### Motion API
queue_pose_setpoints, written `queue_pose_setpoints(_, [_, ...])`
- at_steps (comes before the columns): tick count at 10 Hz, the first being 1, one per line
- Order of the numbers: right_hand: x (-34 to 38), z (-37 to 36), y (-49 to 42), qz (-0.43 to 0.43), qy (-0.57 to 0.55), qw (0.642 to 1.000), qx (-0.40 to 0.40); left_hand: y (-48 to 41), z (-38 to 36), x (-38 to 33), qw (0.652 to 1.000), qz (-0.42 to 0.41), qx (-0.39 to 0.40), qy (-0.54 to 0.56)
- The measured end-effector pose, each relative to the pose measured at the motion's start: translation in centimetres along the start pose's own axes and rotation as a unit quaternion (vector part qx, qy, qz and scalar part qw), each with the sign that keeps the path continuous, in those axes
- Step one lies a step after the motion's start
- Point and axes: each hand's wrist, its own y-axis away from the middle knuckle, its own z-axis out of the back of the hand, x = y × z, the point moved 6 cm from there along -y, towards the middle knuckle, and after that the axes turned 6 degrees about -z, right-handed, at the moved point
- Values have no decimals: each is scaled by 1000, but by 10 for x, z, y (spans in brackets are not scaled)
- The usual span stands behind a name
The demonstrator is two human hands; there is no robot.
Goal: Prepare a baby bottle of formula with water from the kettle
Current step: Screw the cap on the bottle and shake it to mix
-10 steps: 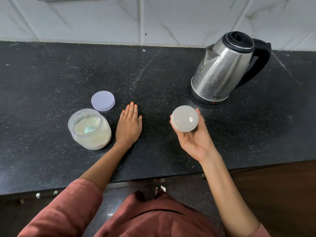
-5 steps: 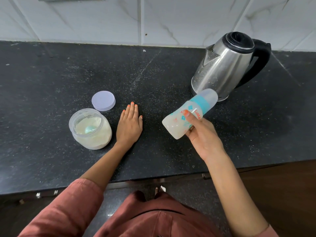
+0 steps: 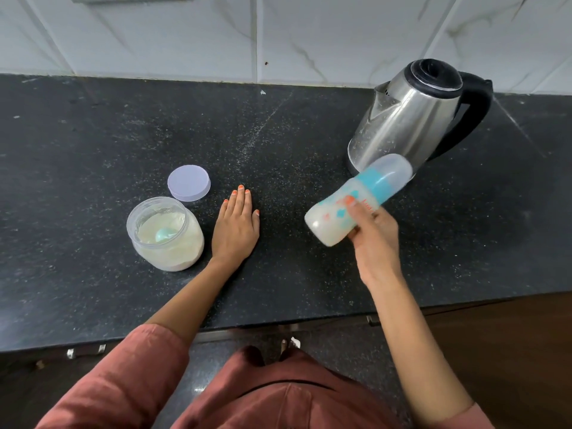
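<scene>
While our left hand [image 3: 236,228] lies flat, fingers released and grasping nothing, on the black worktop [image 3: 93,144], we list from the left: one open formula jar [image 3: 165,234] of pale powder with a teal scoop [image 3: 163,234] inside; its lilac lid [image 3: 189,183] just beyond, laid flat; our right hand [image 3: 375,239], fingers clenched round the baby bottle [image 3: 356,201], which is tilted, capped end pointing far-right, milky liquid within, held above the worktop; one steel kettle [image 3: 414,114] at far right, near the tiled wall [image 3: 278,35].
</scene>
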Motion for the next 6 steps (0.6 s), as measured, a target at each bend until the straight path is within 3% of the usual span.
queue_pose_setpoints(1, [1, 0, -2, 4, -39, 999, -8, 1, 0, -1, 1000, 1, 0, 2])
queue_pose_setpoints(2, [-12, -10, 10, -19, 128, 989, 71, 0, 0, 0, 1000, 2, 2, 4])
queue_pose_setpoints(3, [-3, -4, 6, -1, 93, 994, 59, 0, 1, -2, 1000, 1, 0, 3])
queue_pose_setpoints(4, [6, 6, -3, 15, -41, 999, -12, 1, 0, -1, 1000, 1, 0, 1])
queue_pose_setpoints(6, [-17, -14, 15, -29, 158, 979, 125, 0, 0, 0, 1000, 4, 8, -1])
